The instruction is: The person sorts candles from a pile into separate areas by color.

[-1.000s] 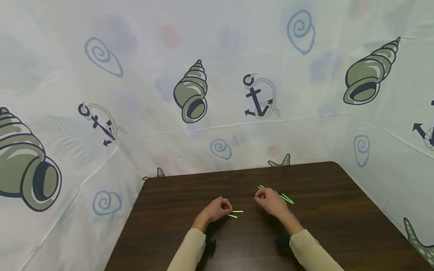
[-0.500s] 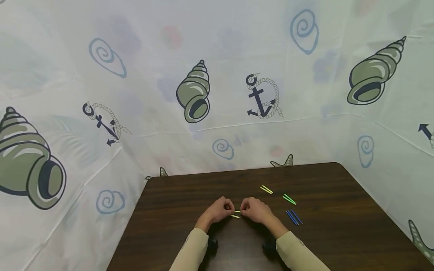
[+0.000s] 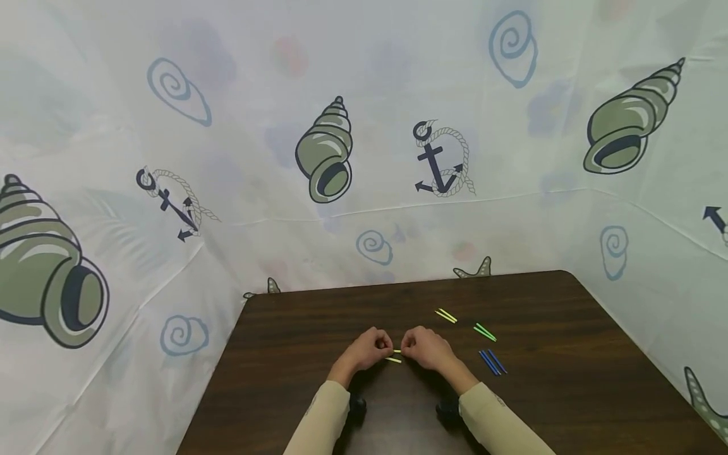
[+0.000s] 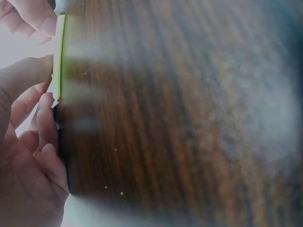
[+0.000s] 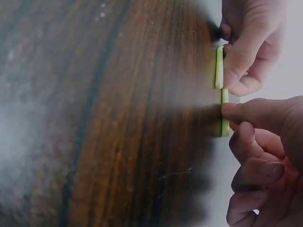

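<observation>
Two short yellow-green sticks lie on the dark wooden table between my hands. The far stick (image 3: 397,351) spans the gap between my fingertips, and the near stick (image 3: 394,360) lies just in front of it. My left hand (image 3: 366,349) pinches the far stick's left end between thumb and finger. At its right end, my right hand (image 3: 428,349) pinches the same stick. Close up in the right wrist view, the right thumb (image 5: 244,109) presses against one stick (image 5: 225,124), with the other stick (image 5: 219,68) near the left thumb. Fingers partly cover both ends.
To the right on the table (image 3: 557,328) lie two yellow sticks (image 3: 446,315), two green sticks (image 3: 485,332) and several blue sticks (image 3: 492,362), in separate groups. A patterned cloth with shells and anchors (image 3: 375,158) hangs behind the table.
My right hand has moved left and nearer, from beside the yellow sticks on the right to the far stick's right end. My left hand has stayed nearly in place.
</observation>
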Tool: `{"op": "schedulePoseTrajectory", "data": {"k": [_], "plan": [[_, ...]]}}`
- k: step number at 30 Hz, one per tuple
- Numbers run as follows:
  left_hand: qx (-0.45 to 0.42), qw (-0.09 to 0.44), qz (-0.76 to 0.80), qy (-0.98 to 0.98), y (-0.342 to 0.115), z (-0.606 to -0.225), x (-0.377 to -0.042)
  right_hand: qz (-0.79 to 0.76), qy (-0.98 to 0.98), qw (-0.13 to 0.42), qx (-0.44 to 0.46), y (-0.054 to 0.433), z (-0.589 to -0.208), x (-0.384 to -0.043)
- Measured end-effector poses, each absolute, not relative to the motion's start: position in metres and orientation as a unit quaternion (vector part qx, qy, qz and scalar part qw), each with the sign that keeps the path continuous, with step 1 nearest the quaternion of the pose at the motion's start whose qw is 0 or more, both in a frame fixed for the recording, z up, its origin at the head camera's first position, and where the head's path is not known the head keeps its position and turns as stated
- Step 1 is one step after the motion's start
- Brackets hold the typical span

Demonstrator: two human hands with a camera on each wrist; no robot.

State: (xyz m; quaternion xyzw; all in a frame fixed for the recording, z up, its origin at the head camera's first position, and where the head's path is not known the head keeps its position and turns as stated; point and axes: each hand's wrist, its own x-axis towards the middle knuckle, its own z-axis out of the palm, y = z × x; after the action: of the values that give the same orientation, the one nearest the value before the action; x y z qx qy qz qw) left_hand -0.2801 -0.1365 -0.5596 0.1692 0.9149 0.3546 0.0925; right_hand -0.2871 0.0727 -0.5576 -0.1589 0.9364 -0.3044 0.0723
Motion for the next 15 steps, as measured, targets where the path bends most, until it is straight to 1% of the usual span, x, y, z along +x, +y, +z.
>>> {"op": "schedulePoseTrajectory", "data": {"k": [15], "plan": [[0.17, 0.106, 0.405, 0.892, -0.1447, -0.5613, -0.2789, -0.305, 0.931, 0.08, -0.183, 0.0745, -0.5635, -0.2897]]}}
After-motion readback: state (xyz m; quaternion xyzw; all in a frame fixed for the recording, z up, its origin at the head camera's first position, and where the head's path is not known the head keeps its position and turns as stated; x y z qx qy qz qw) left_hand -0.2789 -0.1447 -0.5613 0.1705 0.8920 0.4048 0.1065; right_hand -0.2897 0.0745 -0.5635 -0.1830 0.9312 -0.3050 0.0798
